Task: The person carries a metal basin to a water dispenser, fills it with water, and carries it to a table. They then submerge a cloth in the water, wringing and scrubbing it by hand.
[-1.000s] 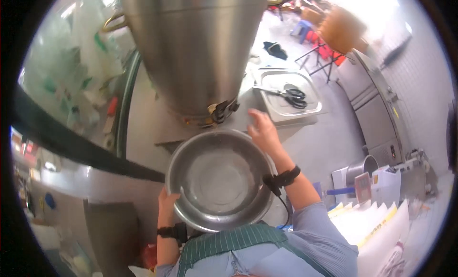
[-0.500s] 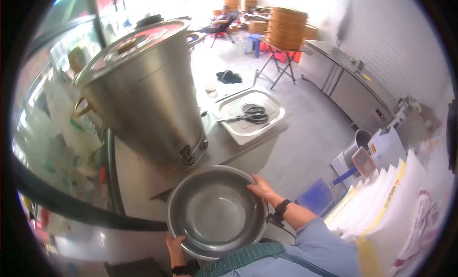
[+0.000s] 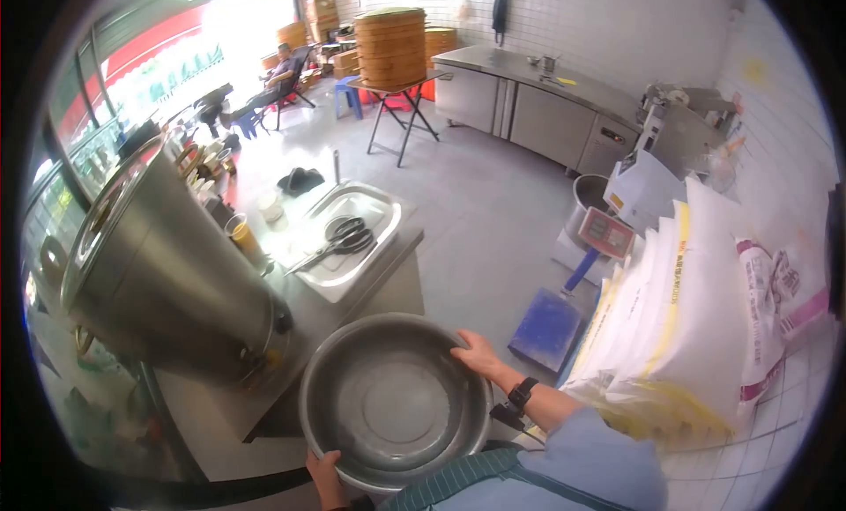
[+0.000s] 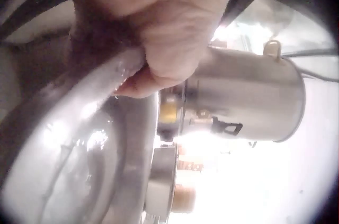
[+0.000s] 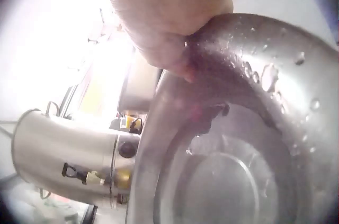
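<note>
A wide metal basin (image 3: 397, 405) is held in front of the body, its inside wet with droplets in the right wrist view. My left hand (image 3: 326, 477) grips the rim at the near left, with the thumb over the edge in the left wrist view. On the far right side of the rim, my right hand (image 3: 480, 354) holds on, thumb inside the basin (image 5: 238, 123); its other fingers are mostly hidden. Left of the basin, a tall steel pot (image 3: 176, 273) with a black-handled tap (image 5: 79, 173) low on its side stands on a steel table (image 3: 211, 423).
A steel tray (image 3: 388, 216) holding black-handled scissors (image 3: 348, 238) sits at the table's corner. To the right are a blue platform scale (image 3: 546, 330) and stacked white sacks (image 3: 656, 326). Bamboo steamers (image 3: 390, 48) stand on a folding stand farther back, and a person (image 3: 280, 70) sits behind.
My right hand has come from beside the pot's tap onto the basin's rim. The head view has turned right and up, so the pot and tray now appear farther left.
</note>
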